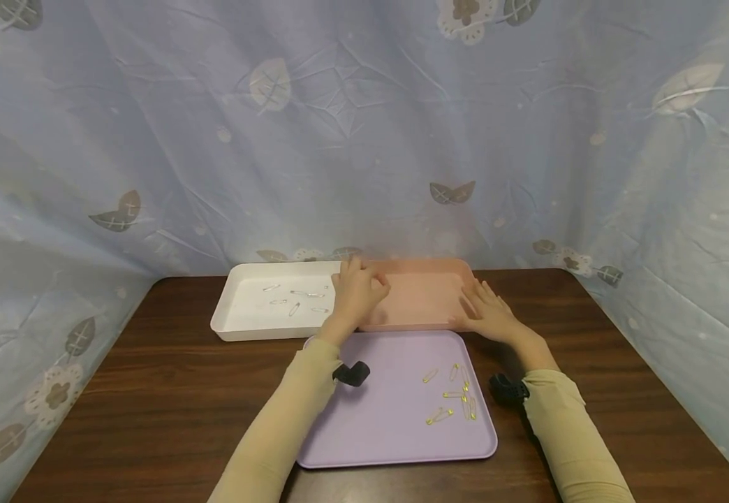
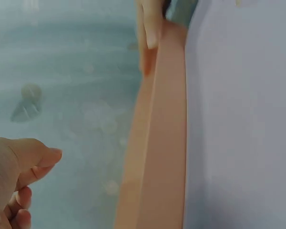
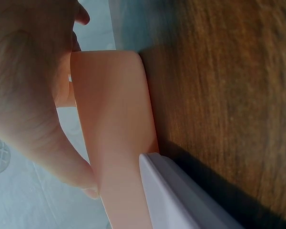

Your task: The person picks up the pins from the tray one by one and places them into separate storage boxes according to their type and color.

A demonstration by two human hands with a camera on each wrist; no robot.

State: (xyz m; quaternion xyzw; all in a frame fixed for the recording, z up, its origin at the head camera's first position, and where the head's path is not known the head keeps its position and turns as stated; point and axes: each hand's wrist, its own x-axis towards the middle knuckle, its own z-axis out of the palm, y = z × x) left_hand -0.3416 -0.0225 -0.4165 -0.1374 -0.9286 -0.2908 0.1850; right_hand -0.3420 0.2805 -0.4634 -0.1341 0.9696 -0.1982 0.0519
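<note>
My left hand (image 1: 358,293) is over the border between the white tray (image 1: 245,332) and the pink tray (image 1: 417,300). Thumb and index finger meet in a ring, the other fingers bend, and in the left wrist view nothing shows between the tips. My right hand (image 1: 493,314) rests at the pink tray's right end, fingers fairly straight and spread, with the thumb (image 3: 81,171) along the near rim. Silver safety pins (image 1: 278,302) lie in the white tray. Yellow-headed safety pins (image 1: 465,395) lie on the right part of the purple tray (image 1: 371,419).
The purple tray sits directly in front of the pink tray, between my forearms. All the trays stand on a dark wooden table (image 1: 170,391). Behind and at both sides hangs a pale blue curtain (image 1: 352,140) with a leaf pattern.
</note>
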